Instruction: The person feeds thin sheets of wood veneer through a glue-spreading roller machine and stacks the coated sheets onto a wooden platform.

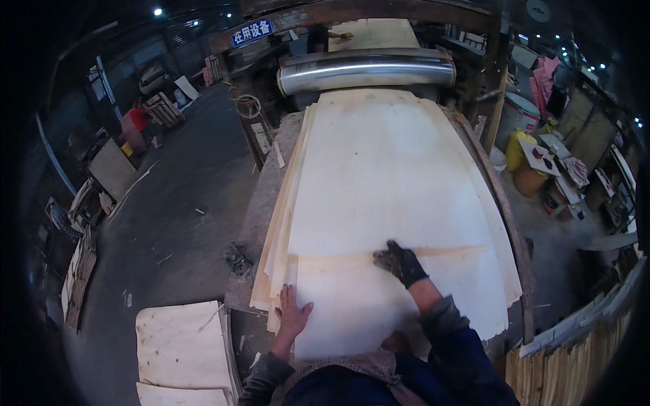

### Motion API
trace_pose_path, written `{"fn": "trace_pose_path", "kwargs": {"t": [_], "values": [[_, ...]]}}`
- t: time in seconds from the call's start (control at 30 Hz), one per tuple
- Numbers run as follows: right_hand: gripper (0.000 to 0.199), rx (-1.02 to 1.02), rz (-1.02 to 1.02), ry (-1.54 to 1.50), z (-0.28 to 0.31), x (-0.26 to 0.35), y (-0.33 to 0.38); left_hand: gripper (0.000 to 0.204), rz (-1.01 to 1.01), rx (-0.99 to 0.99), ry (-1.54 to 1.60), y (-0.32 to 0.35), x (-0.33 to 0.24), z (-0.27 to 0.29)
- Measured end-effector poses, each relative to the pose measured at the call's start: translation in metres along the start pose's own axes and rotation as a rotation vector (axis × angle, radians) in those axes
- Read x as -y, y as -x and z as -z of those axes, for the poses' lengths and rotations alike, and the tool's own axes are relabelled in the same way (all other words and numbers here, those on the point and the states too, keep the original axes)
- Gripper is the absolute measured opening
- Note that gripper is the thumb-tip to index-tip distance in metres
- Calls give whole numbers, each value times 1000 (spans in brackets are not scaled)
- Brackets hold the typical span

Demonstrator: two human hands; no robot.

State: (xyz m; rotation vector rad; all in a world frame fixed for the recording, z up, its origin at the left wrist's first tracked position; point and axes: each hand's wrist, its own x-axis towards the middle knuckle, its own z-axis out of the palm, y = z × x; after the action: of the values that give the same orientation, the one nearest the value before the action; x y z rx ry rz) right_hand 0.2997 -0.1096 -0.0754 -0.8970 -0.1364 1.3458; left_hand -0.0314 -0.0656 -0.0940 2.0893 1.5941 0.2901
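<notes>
A stack of pale wood veneer sheets lies on the machine table before me, its edges uneven at the left. Nearest my body, another veneer sheet meets or overlaps the upper sheet along a crosswise edge. My bare left hand rests at the left edge of this near sheet, fingers spread and pointing away from me. On that crosswise edge lies my right hand, in a dark glove, palm down with fingers stretched to the left. Neither hand has anything gripped in it.
A shiny metal roller spans the table's far end; a co-worker's hand shows beyond it. More veneer sheets are stacked at lower left, with upright-edged sheets at lower right. A wooden rail borders the table's right side.
</notes>
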Motion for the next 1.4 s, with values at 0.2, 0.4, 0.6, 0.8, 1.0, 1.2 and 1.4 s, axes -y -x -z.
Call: {"fn": "trace_pose_path", "kwargs": {"t": [0.2, 0.4, 0.6, 0.8, 1.0, 1.2, 1.4], "values": [[32, 148, 146, -216, -14, 7, -39, 73, -50, 18, 36, -2, -13, 5], [45, 423, -145, -65, 14, -66, 75, 66, -8, 107, 573, -24, 22, 2], [41, 198, -307, -50, 50, -113, 187, 51, 5, 291, 1403, -19, -4, 23], [39, -129, -263, 8, 79, -133, 234, 57, -114, 307, 1514, -6, -53, 70], [39, -145, -157, 83, 53, -102, 271, 64, -194, 291, 1541, -7, -78, 114], [47, -4, -62, -94, 21, -81, 215, 63, -79, 144, 1135, -45, -18, 74], [50, 26, -50, -29, 14, -50, 98, 78, -80, -31, 182, -22, 33, -6]]}}
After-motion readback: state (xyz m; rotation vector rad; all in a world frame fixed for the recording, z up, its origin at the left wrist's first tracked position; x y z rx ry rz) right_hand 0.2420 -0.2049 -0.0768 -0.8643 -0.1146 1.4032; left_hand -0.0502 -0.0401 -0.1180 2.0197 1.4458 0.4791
